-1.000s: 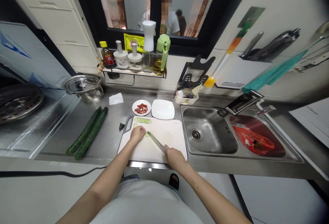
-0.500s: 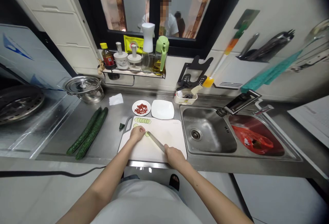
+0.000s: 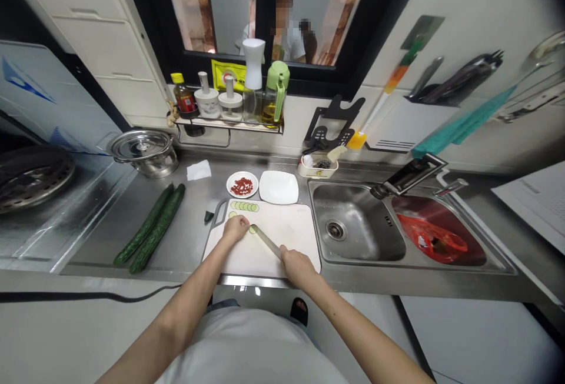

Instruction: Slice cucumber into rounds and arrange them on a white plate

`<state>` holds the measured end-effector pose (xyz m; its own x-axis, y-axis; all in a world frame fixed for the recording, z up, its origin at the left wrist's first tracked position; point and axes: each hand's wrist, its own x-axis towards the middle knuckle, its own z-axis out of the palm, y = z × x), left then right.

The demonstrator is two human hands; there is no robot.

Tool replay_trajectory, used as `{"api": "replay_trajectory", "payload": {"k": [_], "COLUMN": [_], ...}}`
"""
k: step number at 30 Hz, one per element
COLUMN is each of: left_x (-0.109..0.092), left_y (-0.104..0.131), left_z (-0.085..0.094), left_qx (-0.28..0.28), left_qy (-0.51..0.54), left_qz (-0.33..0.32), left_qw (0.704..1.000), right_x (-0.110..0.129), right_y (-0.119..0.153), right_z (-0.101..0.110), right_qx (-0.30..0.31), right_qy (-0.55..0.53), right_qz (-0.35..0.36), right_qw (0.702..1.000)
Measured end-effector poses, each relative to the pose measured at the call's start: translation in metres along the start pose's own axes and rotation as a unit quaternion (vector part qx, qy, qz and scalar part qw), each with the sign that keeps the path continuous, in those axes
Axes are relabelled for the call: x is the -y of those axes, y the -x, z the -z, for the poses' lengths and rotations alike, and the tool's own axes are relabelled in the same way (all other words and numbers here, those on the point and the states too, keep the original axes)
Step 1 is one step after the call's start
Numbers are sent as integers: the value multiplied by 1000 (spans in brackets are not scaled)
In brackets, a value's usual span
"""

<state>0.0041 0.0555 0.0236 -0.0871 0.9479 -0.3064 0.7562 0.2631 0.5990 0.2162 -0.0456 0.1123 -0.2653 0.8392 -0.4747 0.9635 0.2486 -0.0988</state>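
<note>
"What's around you?"
"My feed shows a double sink point(image 3: 371, 237) right of the white board point(image 3: 289, 225), two whole cucumbers point(image 3: 152, 228) left, a square plate point(image 3: 278, 187) and smaller round plate point(image 3: 230, 183) behind."
"Hands?"
"Right hand point(image 3: 296, 266) grips the knife point(image 3: 268, 243); curled left hand point(image 3: 236, 228) blocks some board, contents unclear. Pale, green-rimmed slices point(image 3: 244, 206) line its far-left part; one's at the knife tip."

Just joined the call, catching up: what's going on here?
The right hand holds a knife, its tip at a cucumber slice on a white cutting board. The left hand is close by; whether it grips anything is unclear. A row of cucumber slices lies near the board's far edge; two uncut cucumbers lie left of the board.
</note>
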Motion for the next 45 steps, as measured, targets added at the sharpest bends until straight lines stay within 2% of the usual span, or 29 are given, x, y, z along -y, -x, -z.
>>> {"api": "replay_trajectory", "payload": {"k": [13, 20, 31, 45], "left_x": [-2, 0, -2, 0], "left_y": [3, 2, 4, 1], "left_z": [2, 1, 2, 0], "left_qx": [-2, -2, -4, -2], "left_qy": [10, 7, 7, 12], "left_qz": [-3, -10, -11, -2], "left_qw": [1000, 1000, 1000, 1000], "right_x": [-8, -7, 0, -8], "right_y": [9, 8, -1, 8], "right_z": [-12, -11, -11, -28], "right_qx": [4, 13, -25, -15], "right_qy": [-3, -8, 20, 10], "right_qz": [-5, -13, 8, -7], "right_qw": [1000, 1000, 999, 1000]}}
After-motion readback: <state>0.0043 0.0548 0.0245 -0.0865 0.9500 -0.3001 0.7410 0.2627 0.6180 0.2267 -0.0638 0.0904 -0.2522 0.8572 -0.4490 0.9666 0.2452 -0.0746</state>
